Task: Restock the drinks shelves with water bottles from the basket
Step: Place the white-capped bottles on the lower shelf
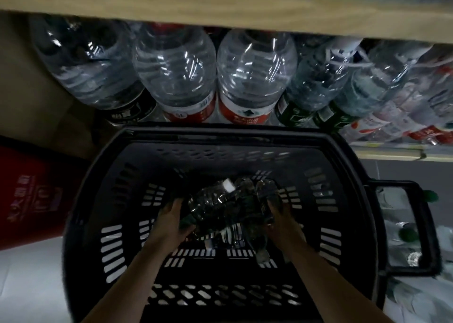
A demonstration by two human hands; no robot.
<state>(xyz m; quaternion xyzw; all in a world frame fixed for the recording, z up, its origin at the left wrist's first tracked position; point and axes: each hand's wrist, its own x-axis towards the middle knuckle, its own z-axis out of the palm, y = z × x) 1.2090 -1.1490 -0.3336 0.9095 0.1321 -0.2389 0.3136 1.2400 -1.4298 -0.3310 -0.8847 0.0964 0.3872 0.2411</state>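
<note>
A black slotted plastic basket [103, 200] stands on the floor before the drinks shelf. Inside it, both my hands reach down around a cluster of small clear water bottles [220, 202], one with a white cap. My left hand [171, 221] grips the cluster's left side, fingers curled round it. My right hand [279, 214] grips the right side. The bottles are dark and blurred, so their number is unclear. Large water jugs [176, 72] with red and green labels stand in a row on the low shelf behind the basket.
A wooden shelf board [220, 4] overhangs the jugs. A red carton [31, 195] sits at the left on the floor. The basket's black handle [426, 227] sticks out to the right, over green-capped bottles [408, 234] on the floor. Shrink-wrapped bottle packs [416, 116] fill the shelf's right.
</note>
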